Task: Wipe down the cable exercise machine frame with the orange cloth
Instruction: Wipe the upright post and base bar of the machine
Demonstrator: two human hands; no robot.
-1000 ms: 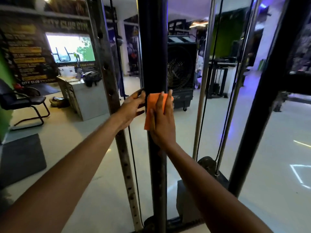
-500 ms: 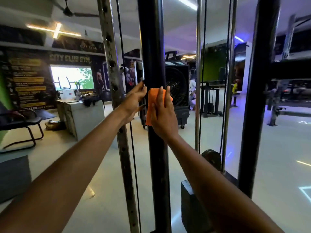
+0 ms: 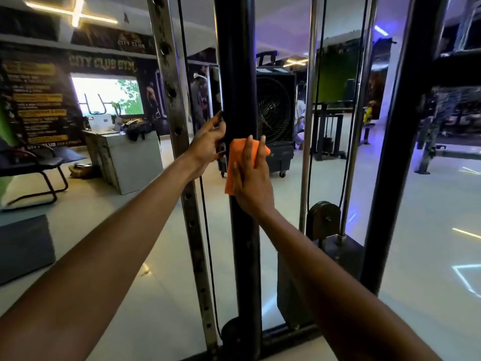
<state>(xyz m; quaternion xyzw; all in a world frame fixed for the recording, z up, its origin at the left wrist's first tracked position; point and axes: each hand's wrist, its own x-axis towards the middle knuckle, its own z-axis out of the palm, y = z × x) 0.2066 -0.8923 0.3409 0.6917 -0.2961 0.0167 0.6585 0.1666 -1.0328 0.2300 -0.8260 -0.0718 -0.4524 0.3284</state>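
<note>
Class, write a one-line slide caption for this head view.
Right hand presses folded orange cloth flat against black upright steel post; left hand steadies its edge.

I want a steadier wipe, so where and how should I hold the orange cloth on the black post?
Probably keep the right hand flat over the middle of the orange cloth, coming from the front: the cloth lies flat on the black post.

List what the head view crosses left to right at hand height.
Black chair → grey counter → perforated steel upright → left hand → orange cloth → right hand → chrome guide rod → right black post.
</note>
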